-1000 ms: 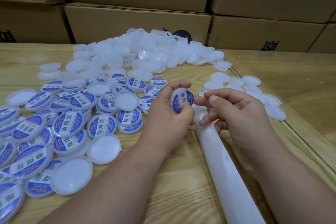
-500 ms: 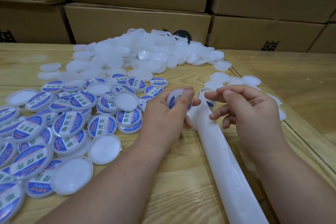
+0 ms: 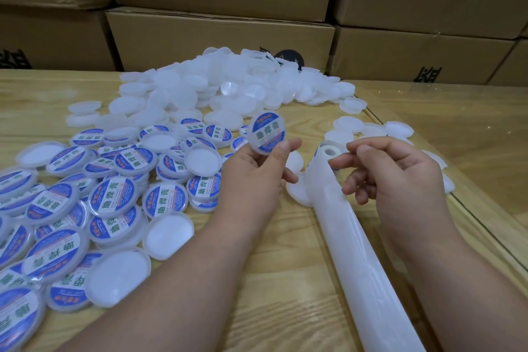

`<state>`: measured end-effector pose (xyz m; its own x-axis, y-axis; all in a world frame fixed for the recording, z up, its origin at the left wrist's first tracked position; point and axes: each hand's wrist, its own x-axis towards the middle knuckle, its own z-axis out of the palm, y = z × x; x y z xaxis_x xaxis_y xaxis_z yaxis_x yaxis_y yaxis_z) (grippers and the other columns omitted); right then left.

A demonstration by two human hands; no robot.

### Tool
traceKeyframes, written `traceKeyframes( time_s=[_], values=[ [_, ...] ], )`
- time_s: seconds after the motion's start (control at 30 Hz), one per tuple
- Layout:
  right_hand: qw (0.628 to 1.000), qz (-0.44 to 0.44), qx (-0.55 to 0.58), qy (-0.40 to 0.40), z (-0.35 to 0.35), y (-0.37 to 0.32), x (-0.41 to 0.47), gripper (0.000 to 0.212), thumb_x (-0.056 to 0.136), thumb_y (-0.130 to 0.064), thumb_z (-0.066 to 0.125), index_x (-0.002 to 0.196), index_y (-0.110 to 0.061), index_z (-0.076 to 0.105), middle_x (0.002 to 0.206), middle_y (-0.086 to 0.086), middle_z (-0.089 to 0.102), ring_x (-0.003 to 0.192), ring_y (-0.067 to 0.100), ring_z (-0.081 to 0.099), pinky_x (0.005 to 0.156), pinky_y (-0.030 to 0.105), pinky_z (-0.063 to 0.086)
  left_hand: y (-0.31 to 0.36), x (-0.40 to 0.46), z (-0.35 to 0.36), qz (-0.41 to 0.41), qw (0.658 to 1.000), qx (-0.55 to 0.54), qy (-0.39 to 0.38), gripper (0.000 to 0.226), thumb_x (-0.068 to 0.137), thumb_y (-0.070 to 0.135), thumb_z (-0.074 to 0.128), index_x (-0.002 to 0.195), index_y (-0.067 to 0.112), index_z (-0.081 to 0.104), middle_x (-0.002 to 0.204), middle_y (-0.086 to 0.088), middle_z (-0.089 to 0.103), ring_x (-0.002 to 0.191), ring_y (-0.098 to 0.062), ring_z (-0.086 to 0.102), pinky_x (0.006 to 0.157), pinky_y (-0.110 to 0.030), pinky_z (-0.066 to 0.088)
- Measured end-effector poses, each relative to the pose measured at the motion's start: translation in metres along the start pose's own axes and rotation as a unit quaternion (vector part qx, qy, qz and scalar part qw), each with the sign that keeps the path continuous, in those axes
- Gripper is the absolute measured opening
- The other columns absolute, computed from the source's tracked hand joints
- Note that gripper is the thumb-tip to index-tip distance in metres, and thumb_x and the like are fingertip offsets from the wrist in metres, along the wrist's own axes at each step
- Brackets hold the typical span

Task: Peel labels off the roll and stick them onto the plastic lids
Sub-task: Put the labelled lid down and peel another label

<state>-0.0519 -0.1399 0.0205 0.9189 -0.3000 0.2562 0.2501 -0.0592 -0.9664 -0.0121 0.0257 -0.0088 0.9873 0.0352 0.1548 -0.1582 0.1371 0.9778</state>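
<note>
Raised since a second ago: left hand [image 3: 257, 171], now lifting the labelled lid [image 3: 267, 133] clear of the table [image 3: 257, 280] and tilting its blue-and-white face toward the camera. Pinched at the lower rim between thumb and fingertips, remaining fingers curled beneath. Parted from the lid since then: right hand [image 3: 397, 177], drawn back to the right, hovering above the label roll [image 3: 331, 153]. Loosely curled, forefinger and thumb reaching left toward the roll's core, gripping nothing. Both forearms bare, entering from the bottom edge.

Unrolled toward the camera from the roll: long white backing strip [image 3: 368, 266], running between the two forearms down to the lower edge. No label showing on the visible stretch of strip.

Spread over the table's left side: finished lids [image 3: 114, 200], overlapping, most label-up, a few flipped with the white hollow showing. Heaped at the far middle of the table: blank lids [image 3: 217, 88], a large white mound. Scattered just beyond and to the right of the right hand: several more blank lids, partly hidden behind it. Tucked under the roll's left side: one or two further blank ones.

Stacked behind the table: cardboard boxes [image 3: 220, 34] with black printed characters, filling the whole background.
</note>
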Motion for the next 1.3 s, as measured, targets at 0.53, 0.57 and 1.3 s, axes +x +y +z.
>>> traceKeyframes(
  time_s=[0.53,0.57,1.3],
  values=[
    [1.000,0.003,-0.004,0.009,0.000,0.000,-0.001,0.016,0.084,-0.022,0.058,0.085,-0.017,0.074,0.080,0.011,0.077,0.052,0.018,0.059,0.044,0.022,0.044,0.008,0.014,-0.006,-0.103,0.946,-0.279,0.125,0.040,0.105,0.057,0.029,0.112,0.022,0.046,0.097,-0.001,0.079,0.075,-0.020,0.077,0.048,-0.022,0.051],
    [1.000,0.004,-0.006,0.008,0.000,0.000,-0.001,0.017,0.084,-0.022,0.058,0.084,-0.017,0.074,0.080,0.011,0.077,0.052,0.018,0.059,0.045,0.022,0.044,0.008,0.015,-0.007,-0.102,0.948,-0.275,0.125,0.038,0.105,0.057,0.031,0.113,0.023,0.047,0.098,-0.001,0.079,0.074,-0.019,0.077,0.048,-0.022,0.051],
    [0.979,0.040,-0.196,-0.026,0.001,0.012,0.000,0.016,0.086,-0.036,0.078,0.078,-0.022,0.074,0.053,-0.017,0.058,0.049,-0.003,0.050,0.048,0.011,0.039,-0.014,-0.013,0.013,0.130,0.880,0.434,-0.145,0.067,0.085,0.024,0.060,0.147,0.038,0.038,0.138,0.013,0.053,0.123,-0.013,0.035,0.103,-0.024,0.030]
  ],
)
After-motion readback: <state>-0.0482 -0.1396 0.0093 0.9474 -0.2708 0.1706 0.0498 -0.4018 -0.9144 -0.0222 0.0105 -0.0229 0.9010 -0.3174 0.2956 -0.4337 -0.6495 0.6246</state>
